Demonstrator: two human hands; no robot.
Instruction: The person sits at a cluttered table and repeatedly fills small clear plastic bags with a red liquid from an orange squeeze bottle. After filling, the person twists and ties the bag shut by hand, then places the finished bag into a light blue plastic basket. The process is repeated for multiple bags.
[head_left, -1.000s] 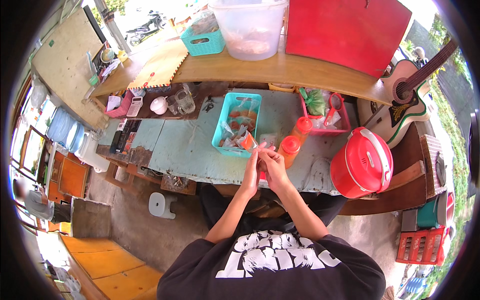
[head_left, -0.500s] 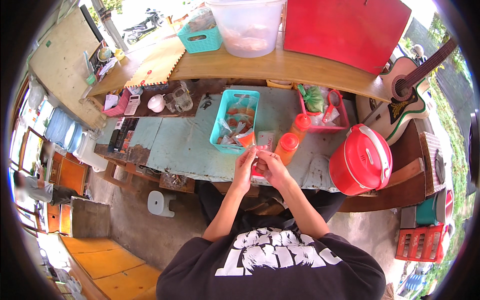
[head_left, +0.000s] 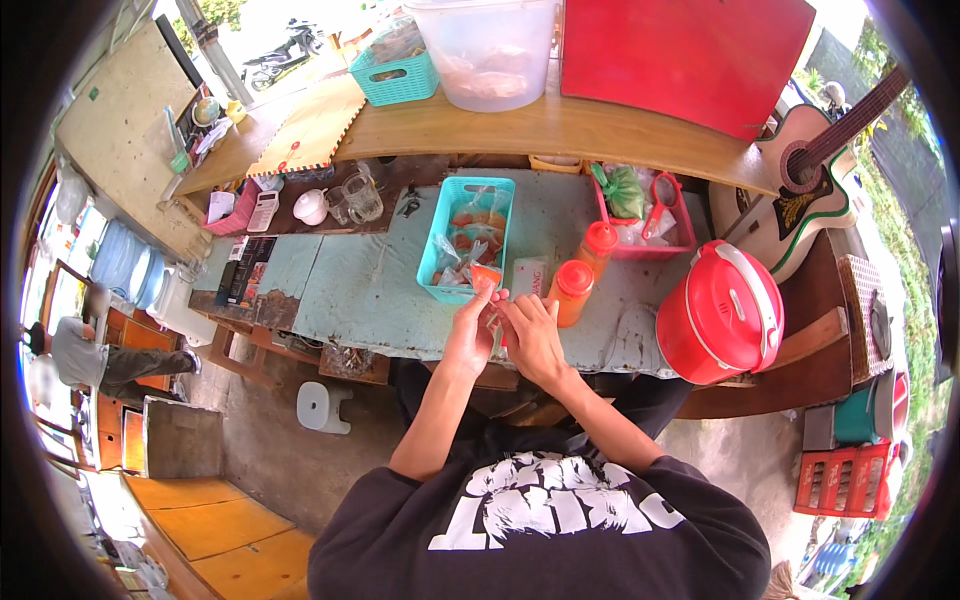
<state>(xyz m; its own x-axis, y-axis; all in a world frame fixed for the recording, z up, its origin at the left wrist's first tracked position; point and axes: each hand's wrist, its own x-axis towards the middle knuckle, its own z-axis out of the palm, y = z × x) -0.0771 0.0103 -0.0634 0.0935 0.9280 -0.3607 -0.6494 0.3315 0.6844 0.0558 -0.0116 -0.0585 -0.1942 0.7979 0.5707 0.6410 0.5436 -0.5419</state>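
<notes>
My left hand (head_left: 466, 338) is closed on a small plastic bag of orange sauce (head_left: 486, 275), its filled end sticking up past the fingertips. My right hand (head_left: 536, 338) meets it at the bag's gathered end, palm turned down and fingers bent. What the right fingertips pinch is too small to make out. Just beyond both hands lies a turquoise basket (head_left: 427, 262) with several filled plastic bags in it. Two orange sauce bottles (head_left: 571, 292) with red caps stand right of my hands, beside a white packet (head_left: 529, 276).
A red cooler jug (head_left: 712, 315) stands at the table's right, near a guitar (head_left: 800, 180). Behind the bottles is a pink basket (head_left: 650, 252) of bags. A wooden shelf (head_left: 560, 128) crosses the far side. On the left are glass mugs (head_left: 362, 197) and a white stool (head_left: 322, 408).
Both hands have shifted slightly left and nearer. My right hand has rolled over, showing its back, with its fingers lying across toward the left hand. A person at far left has come further into view.
</notes>
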